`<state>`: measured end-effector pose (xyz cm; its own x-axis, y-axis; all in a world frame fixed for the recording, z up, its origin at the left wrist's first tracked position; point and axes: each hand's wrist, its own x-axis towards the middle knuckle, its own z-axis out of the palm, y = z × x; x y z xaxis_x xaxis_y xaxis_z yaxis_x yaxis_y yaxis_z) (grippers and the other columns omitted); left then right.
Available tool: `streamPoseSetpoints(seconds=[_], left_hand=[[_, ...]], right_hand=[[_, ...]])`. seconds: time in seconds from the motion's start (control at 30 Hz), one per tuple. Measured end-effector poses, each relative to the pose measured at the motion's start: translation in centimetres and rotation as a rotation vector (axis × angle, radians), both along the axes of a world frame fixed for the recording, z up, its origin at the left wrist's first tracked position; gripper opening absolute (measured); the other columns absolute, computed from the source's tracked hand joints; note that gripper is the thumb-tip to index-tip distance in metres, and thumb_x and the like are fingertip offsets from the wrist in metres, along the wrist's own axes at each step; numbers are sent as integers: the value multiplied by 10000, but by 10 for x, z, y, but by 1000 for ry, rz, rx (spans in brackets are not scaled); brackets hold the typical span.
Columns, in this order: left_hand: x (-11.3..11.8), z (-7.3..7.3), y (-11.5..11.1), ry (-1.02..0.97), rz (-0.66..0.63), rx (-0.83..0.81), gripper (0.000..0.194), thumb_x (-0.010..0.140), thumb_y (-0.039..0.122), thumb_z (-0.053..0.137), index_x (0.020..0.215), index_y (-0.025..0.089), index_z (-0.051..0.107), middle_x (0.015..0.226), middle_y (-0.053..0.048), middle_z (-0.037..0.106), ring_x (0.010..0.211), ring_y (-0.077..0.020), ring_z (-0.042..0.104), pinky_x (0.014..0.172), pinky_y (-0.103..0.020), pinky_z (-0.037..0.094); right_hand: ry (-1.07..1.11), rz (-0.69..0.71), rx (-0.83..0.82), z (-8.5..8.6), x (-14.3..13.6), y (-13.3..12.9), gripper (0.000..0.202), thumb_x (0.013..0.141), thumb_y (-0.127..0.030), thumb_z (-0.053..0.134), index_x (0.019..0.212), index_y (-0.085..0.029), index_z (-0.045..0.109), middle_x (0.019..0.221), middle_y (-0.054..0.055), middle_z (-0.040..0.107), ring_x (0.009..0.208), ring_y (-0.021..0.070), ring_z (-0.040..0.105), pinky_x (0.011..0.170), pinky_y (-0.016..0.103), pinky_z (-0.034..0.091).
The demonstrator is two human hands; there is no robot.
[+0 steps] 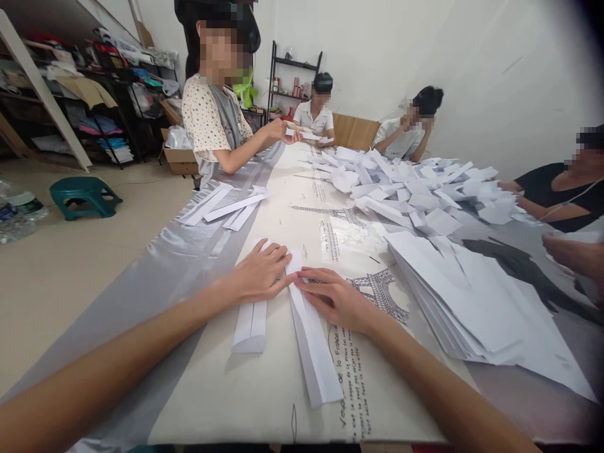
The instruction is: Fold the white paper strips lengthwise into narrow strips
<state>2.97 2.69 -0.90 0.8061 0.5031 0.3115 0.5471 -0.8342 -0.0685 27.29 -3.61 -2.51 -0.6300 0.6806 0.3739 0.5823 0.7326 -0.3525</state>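
A long folded paper strip lies lengthwise in front of me on the printed tablecloth, creased along its length. My right hand pinches its right edge near the far end. From the other side, my left hand lies with fingers spread, its thumb touching the same strip close to my right fingertips. Under the left palm rests a second folded paper strip, partly covered, with its near end showing.
Several folded strips lie further off on the left. A stack of white sheets sits at right, a heap of folded paper behind it. A person stands at left holding paper; others sit around the table. A green stool stands on the floor.
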Motion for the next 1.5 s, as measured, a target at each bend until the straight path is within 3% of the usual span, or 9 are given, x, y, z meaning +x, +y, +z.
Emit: streamPoseSetpoints(seconds=[0.1,0.23,0.47,0.8,1.03,1.27,1.5], left_hand=[[2,-1,-3,40,98,69,372,1054,345,371,1165,103,630,1168,-170,637,1120,-308,578,1079,-481,340],[1,-3,-6,57,154,82,385,1051,359,388,1212,87,609,1160,-173,633,1095,-316,582,1037,-466,367],[-3,-2,-8,46,165,26,385,1056,368,375,1247,97,570,1146,-153,608,1071,-295,569,997,-438,386],[-2,0,-8,53,167,-12,392,1047,360,384,1286,98,551,1184,-156,604,1096,-300,568,993,-440,397],[-5,-6,-3,79,275,67,403,1028,358,414,1204,44,597,1156,-197,615,1085,-338,575,1017,-492,390],[-7,-6,-4,-17,272,-49,271,1006,284,417,1120,93,573,1134,-178,599,1074,-309,583,977,-450,439],[-9,-5,-2,8,253,-66,301,1023,302,370,1139,102,564,1170,-184,606,1079,-307,607,966,-457,460]], right_hand=[[-20,2,-10,-2,-4,2,416,1043,-222,479,1454,-252,541,1462,54,592,1409,226,489,1157,507,423],[7,-33,-48,-3,-11,-1,413,1040,-230,478,1447,-252,546,1456,54,597,1402,227,502,1180,531,391],[25,-55,-50,1,-18,-11,406,1024,-242,508,1421,-196,574,1457,98,592,1388,243,515,1168,518,415],[-56,-99,-91,3,-18,-14,501,995,-324,581,1476,-208,506,1541,84,503,1428,240,458,1228,501,333],[-34,-166,-125,12,-19,-23,498,951,-399,637,1401,-193,589,1483,90,565,1363,277,523,1122,501,475],[-10,-112,-87,5,-25,-27,390,951,-280,617,1331,-201,656,1479,97,571,1354,275,540,1123,510,467],[-26,-150,-53,8,-33,-31,327,920,-190,585,1216,-182,725,1453,113,591,1334,296,563,1081,516,510]])
